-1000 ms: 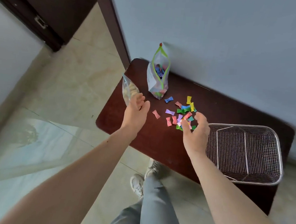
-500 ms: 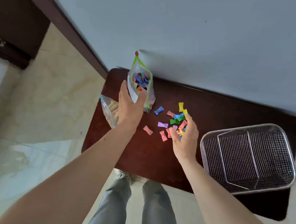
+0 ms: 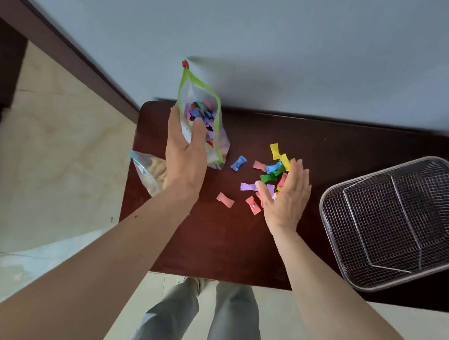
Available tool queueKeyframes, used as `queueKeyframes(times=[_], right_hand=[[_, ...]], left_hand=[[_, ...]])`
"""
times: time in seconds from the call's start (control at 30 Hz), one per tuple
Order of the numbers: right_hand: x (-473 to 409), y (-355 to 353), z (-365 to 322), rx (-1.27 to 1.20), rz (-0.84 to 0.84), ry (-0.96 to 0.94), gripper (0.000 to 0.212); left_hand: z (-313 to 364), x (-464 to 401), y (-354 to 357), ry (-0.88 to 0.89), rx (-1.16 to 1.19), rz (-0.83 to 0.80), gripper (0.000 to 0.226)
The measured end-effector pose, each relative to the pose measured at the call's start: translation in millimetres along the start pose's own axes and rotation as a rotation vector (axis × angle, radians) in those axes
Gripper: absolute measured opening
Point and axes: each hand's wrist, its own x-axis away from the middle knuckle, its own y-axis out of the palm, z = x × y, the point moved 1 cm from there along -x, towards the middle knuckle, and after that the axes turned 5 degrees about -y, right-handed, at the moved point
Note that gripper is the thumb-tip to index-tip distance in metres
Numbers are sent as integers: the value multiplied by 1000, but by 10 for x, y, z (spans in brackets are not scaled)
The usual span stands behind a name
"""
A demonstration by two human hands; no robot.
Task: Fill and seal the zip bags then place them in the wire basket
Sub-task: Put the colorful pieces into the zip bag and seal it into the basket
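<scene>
A clear zip bag point(image 3: 215, 141) with a green rim and a red slider stands open at the table's back left, partly full of coloured wrapped candies. My left hand point(image 3: 184, 157) grips its near wall, thumb over the rim. More loose candies point(image 3: 272, 169) lie in a heap at the table's middle, with a few scattered to the left. My right hand point(image 3: 287, 195) is cupped on the heap with candies between thumb and fingers. The wire basket point(image 3: 406, 225) sits empty at the right end of the table.
A second clear bag point(image 3: 145, 170) with pale contents lies at the dark wooden table's point(image 3: 223, 247) left edge, partly behind my left wrist. The grey wall is right behind the table. My legs and shoes stand at the front edge.
My left hand left the pale-filled bag, moved to the green-rimmed bag and took hold of its near wall. My right hand stayed on the candy heap, closing around some.
</scene>
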Motion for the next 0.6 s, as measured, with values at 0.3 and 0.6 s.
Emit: queueKeyframes(times=[0.3,0.6], right_hand=[[-195,233,-13,-14,121,35,86],[-191,320,-58,21,258,-102,36]], left_hand=[[-45,-17,23,64,116,-115,42],[-51,84,15,121,110,-202,37]])
